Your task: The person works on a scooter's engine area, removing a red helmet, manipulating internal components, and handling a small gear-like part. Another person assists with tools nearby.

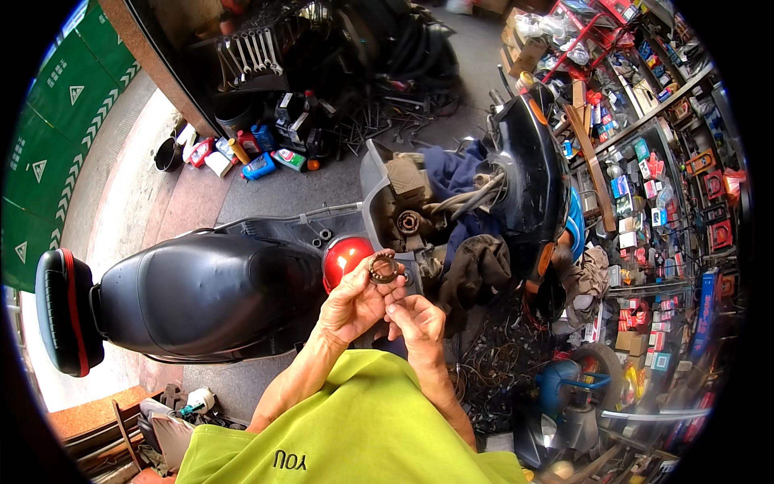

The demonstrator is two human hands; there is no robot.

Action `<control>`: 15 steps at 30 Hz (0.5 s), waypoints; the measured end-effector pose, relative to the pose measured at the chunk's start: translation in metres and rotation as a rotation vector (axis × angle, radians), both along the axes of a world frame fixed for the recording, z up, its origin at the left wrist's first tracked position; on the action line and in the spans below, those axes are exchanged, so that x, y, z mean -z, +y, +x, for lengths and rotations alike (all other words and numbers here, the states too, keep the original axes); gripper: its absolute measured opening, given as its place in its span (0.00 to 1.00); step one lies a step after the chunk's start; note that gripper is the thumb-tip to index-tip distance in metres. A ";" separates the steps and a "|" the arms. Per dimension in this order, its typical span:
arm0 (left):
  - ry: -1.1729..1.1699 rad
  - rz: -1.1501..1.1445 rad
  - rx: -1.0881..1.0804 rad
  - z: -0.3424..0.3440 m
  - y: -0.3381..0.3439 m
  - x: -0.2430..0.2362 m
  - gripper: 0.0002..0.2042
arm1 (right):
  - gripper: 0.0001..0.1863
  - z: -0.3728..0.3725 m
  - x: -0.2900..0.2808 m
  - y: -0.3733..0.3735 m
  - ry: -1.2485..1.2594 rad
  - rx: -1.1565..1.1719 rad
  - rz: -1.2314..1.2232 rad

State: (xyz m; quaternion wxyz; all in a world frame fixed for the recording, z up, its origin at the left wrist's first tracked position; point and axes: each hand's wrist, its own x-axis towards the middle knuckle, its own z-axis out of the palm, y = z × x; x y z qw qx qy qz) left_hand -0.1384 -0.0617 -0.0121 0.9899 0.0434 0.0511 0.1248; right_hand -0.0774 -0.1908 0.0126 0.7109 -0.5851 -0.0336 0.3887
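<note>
My left hand (355, 305) holds up a dark brown, greasy metal ring (383, 269) that looks like a bearing, gripped between thumb and fingers. Close beside it, my right hand (417, 320) has thumb and fingertips pinched together near the left fingers; whatever is in that pinch, if anything, is too small to make out. Both hands are above a scooter, in front of a glossy red dome (347, 260) next to its black seat (210, 290). Beyond the ring, a round metal part (409, 223) lies in the grey open tray (372, 181) among rags.
The scooter's black front panel (524, 161) rises at the right. Brown cloth (477, 270) hangs over the tray's edge. Bottles (259, 165) and a row of wrenches (252, 50) are at the far left. Crowded parts shelves (657, 210) fill the right side; tangled wires (504, 363) cover floor there.
</note>
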 end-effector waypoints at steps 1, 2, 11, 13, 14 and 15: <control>0.005 -0.010 0.002 0.000 0.001 0.001 0.30 | 0.08 0.003 -0.003 -0.002 0.057 0.000 0.016; 0.009 -0.020 0.003 -0.001 0.002 0.003 0.30 | 0.08 0.006 -0.004 -0.005 0.114 0.000 0.032; 0.047 -0.051 0.001 -0.007 0.005 0.006 0.30 | 0.08 0.028 0.003 -0.022 0.361 0.149 0.209; 0.051 -0.057 0.002 -0.007 0.006 0.006 0.29 | 0.09 0.033 0.009 -0.024 0.428 0.174 0.262; 0.052 -0.057 -0.001 -0.008 0.006 0.005 0.29 | 0.09 0.036 0.010 -0.023 0.462 0.185 0.288; 0.053 -0.057 -0.001 -0.008 0.006 0.005 0.29 | 0.09 0.039 0.009 -0.021 0.479 0.213 0.275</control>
